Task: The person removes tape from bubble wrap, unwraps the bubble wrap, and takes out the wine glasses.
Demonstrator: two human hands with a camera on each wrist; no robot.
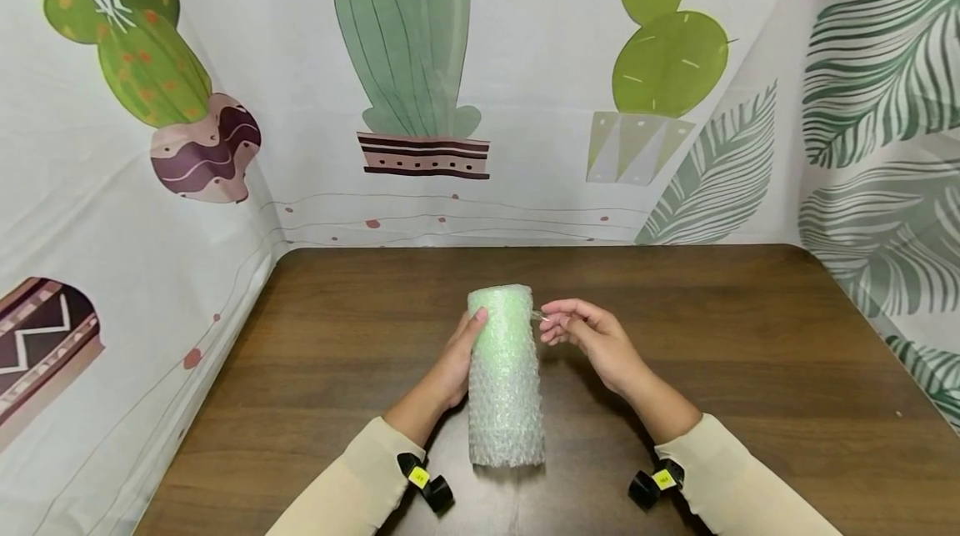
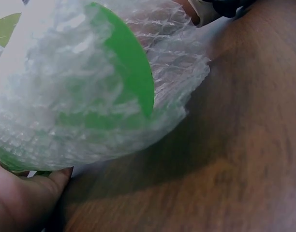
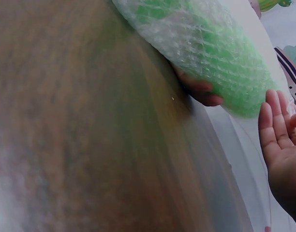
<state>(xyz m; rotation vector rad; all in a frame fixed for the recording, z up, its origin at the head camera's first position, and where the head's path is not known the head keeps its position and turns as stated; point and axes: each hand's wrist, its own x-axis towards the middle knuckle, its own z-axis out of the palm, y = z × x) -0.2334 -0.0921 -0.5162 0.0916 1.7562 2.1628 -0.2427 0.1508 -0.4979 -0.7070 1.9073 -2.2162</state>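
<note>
A roll of bubble wrap (image 1: 510, 428) surrounds a green object (image 2: 131, 67); through the film its upper part shows green, and the lower part is clear wrap. My left hand (image 1: 455, 361) grips the roll from the left, thumb on the front near the top, fingers behind it. On the other side my right hand (image 1: 592, 340) pinches a small clear strip (image 1: 537, 316), like tape, at the upper right edge of the wrap. In the right wrist view, left fingertips (image 3: 206, 94) show under the roll. The left wrist view looks into the wrap's open end, where loose film extends past the green object.
The brown wooden table (image 1: 337, 328) lies under both hands. A white cloth (image 1: 540, 61) printed with cacti and leaves hangs behind and at the sides. Each wrist carries a small black camera, the left (image 1: 427, 482) and the right camera (image 1: 655, 483).
</note>
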